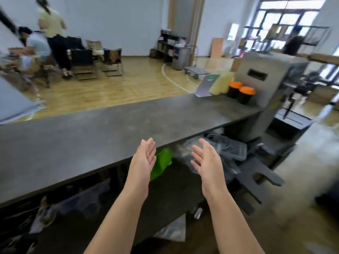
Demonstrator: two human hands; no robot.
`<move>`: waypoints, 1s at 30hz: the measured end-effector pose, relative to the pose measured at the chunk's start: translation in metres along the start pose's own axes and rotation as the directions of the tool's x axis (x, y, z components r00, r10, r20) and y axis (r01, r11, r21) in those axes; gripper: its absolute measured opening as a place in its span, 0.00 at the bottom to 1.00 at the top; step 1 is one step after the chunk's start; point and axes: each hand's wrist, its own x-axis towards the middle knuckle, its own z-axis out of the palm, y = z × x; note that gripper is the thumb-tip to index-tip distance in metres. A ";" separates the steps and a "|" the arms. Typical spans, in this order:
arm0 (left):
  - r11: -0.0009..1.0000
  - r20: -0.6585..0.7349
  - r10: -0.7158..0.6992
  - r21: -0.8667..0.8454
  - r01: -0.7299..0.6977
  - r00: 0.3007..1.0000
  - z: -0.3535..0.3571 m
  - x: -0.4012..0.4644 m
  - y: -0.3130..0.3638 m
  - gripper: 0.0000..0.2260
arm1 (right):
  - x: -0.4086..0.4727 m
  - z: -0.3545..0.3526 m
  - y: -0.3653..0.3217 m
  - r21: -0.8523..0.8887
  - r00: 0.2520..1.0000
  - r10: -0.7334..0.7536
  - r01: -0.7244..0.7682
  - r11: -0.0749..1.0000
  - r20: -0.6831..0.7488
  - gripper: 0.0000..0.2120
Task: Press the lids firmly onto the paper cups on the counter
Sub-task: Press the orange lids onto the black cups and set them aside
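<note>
1. At the far left of the room, well beyond the counter, two people (45, 33) are busy near some dark folding chairs (82, 59); they play no part in the job.
2. The long dark grey stone-look counter (91, 136) runs from near left to far right, and most of its top shows bare.
3. The left hand (145, 158) hovers at the counter's near edge, fingers straight and spread, palm turned inward, holding nothing.
4. The right hand (207, 160) mirrors it just to the right, likewise flat and empty, apart from the left hand.
5. At the far right end stand two dark paper cups with orange lids (240, 92), beside a grey metal machine (266, 83), well apart from both hands.
6. The lids already sit on the cups; whether they are pressed home is too blurred to tell, so the pressing looks still to do or just finished.
</note>
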 end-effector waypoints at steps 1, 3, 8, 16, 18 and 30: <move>1.000 0.030 -0.001 0.015 0.000 1.000 0.019 0.011 -0.004 0.23 | 0.013 -0.016 -0.002 0.013 1.000 -0.003 0.004 1.000 -0.029 0.18; 0.999 0.081 -0.002 0.053 -0.003 0.997 0.059 0.037 -0.015 0.23 | 0.042 -0.046 -0.006 0.038 0.997 -0.010 0.014 0.999 -0.080 0.18; 0.995 0.172 -0.061 0.083 0.047 0.983 0.174 0.125 -0.054 0.23 | 0.144 -0.126 -0.018 0.029 0.979 -0.045 0.052 0.998 -0.198 0.18; 0.948 0.294 -0.306 0.010 0.318 0.905 0.375 0.294 -0.119 0.27 | 0.368 -0.235 -0.053 -0.009 0.970 -0.004 0.002 1.000 -0.242 0.19; 0.952 0.279 -0.298 0.018 0.306 0.913 0.408 0.333 -0.123 0.27 | 0.418 -0.250 -0.062 -0.035 0.973 -0.023 0.015 0.999 -0.228 0.20; 0.968 0.204 -0.164 0.220 0.118 0.965 0.502 0.473 -0.151 0.24 | 0.604 -0.258 -0.062 -0.184 0.993 -0.092 0.076 0.980 -0.077 0.25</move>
